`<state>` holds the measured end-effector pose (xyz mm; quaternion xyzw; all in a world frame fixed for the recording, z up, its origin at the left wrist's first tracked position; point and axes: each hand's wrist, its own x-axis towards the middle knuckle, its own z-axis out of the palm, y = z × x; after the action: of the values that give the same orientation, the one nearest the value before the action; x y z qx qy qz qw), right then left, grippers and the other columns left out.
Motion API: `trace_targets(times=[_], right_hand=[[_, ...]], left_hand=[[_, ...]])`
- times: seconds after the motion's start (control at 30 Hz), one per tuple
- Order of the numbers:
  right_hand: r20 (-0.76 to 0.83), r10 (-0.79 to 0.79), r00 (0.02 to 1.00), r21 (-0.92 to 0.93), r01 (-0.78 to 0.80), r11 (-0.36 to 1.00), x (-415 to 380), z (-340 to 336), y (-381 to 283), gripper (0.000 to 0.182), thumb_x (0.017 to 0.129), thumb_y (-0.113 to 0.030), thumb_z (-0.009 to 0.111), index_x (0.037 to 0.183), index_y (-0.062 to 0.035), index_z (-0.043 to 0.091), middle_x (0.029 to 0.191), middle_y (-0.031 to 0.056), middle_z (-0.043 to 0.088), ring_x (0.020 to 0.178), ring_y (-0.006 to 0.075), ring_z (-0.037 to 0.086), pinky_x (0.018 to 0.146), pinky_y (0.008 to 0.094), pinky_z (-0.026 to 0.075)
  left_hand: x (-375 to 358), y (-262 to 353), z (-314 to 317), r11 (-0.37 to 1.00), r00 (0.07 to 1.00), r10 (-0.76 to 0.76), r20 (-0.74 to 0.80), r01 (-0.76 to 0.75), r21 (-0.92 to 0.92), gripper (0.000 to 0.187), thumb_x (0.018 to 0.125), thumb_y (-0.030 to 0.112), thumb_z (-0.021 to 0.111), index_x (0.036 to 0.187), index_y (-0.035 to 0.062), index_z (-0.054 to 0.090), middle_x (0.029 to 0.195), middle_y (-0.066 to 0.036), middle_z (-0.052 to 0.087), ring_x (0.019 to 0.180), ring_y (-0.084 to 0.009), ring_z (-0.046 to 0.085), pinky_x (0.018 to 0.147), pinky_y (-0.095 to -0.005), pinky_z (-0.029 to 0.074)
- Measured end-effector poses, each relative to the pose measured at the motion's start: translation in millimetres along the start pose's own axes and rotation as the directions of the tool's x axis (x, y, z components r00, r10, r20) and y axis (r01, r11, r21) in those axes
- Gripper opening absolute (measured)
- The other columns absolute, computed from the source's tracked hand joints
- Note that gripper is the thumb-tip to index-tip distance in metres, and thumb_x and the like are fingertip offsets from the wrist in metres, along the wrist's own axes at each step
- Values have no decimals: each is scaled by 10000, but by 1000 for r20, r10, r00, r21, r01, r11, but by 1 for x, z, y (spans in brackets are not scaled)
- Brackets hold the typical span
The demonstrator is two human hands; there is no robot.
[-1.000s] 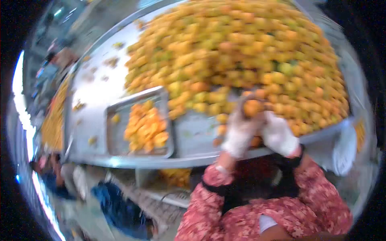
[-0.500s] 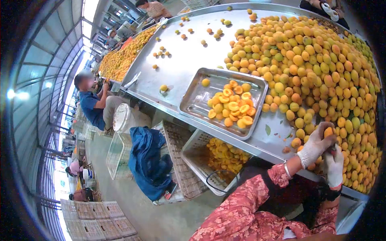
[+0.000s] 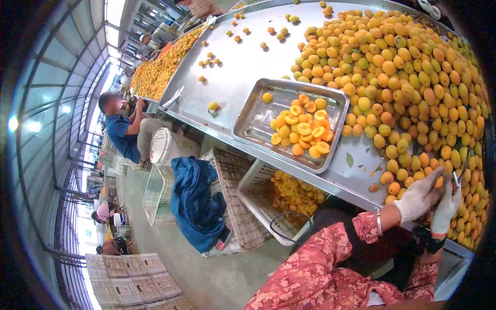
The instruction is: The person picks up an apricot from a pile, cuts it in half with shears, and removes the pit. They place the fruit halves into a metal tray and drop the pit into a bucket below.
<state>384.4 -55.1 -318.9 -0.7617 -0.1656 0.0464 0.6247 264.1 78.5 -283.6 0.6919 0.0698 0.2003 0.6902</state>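
The gloved left hand (image 3: 419,200) and right hand (image 3: 446,209) were held close together at the near edge of the fruit heap (image 3: 392,77). By the right, 1 slim metal tool (image 3: 455,180) was pinched; whether anything was gripped by the left could not be told. Halved fruit (image 3: 304,130) was gathered in 1 tray (image 3: 254,121) beside the heap.

Near two o'clock, a heap of yellow-orange fruit (image 3: 403,77) lies on the surface (image 3: 248,57), a metal tray (image 3: 253,116) of halved fruit (image 3: 306,129) beside it. Between three and four, the gloved left hand (image 3: 417,199) adjoins the right hand (image 3: 445,209), which holds a slim metal tool (image 3: 455,180).
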Motion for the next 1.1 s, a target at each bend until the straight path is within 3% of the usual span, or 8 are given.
trace_targets(times=[0.3,0.37,0.47,0.53,0.67,0.73,0.83,1.1], right_hand=[[35,-150,988,-88,153,984,-4,11,-45,215,949,-156,600,1077,14,631,957,33,645,885,112,573,809,266,465],[-6,-105,994,-80,104,991,-4,17,-40,199,948,-152,600,1047,19,629,933,24,634,873,109,566,803,266,462],[-8,-26,1000,-26,26,999,-5,21,-43,189,945,-146,600,1007,30,627,902,13,623,855,107,556,791,266,456],[31,6,1000,15,-6,1000,-5,25,-46,191,944,-145,601,998,36,627,896,11,623,848,108,553,784,267,454],[23,-41,999,-22,41,999,-3,27,-40,194,944,-149,599,1002,35,623,878,13,618,833,106,548,769,269,451],[33,-40,999,-26,41,999,-3,29,-37,192,945,-148,595,1014,30,621,873,16,617,830,106,547,769,270,450],[55,-110,992,-72,114,991,-6,34,-42,159,944,-129,589,1009,14,607,844,6,602,793,94,537,732,258,447],[79,-222,972,-203,234,951,-14,49,-62,116,925,-104,622,927,-7,559,764,-8,498,694,83,438,619,247,407]], left_hand=[[-2,6,-4,989,998,-39,47,32,141,462,942,184,502,1341,-37,428,1204,-287,568,1148,-446,541,952,-469,441],[-4,-8,3,979,999,-17,38,8,202,458,949,189,498,1343,-34,431,1202,-287,572,1151,-443,541,959,-467,440],[-6,-9,4,988,1000,25,-5,-24,150,464,958,183,484,1361,-36,419,1219,-291,566,1162,-440,536,991,-459,428],[-6,2,2,996,995,-87,38,87,-13,473,966,165,466,1382,-49,395,1266,-295,548,1197,-426,526,1023,-440,415],[-8,-17,14,993,997,-75,-16,73,-88,467,972,138,452,1389,-60,381,1286,-285,549,1214,-385,541,1040,-419,407],[-9,-20,15,954,992,-125,-11,117,-275,451,980,135,437,1383,-63,391,1308,-255,551,1237,-325,531,1072,-383,382],[-9,-26,19,932,992,-104,-70,72,-356,432,992,142,414,1370,-67,410,1327,-223,543,1259,-289,506,1105,-356,344],[-5,-42,25,862,978,-200,-57,148,-485,403,1011,177,392,1314,-77,469,1313,-201,561,1247,-262,507,1096,-345,347]])
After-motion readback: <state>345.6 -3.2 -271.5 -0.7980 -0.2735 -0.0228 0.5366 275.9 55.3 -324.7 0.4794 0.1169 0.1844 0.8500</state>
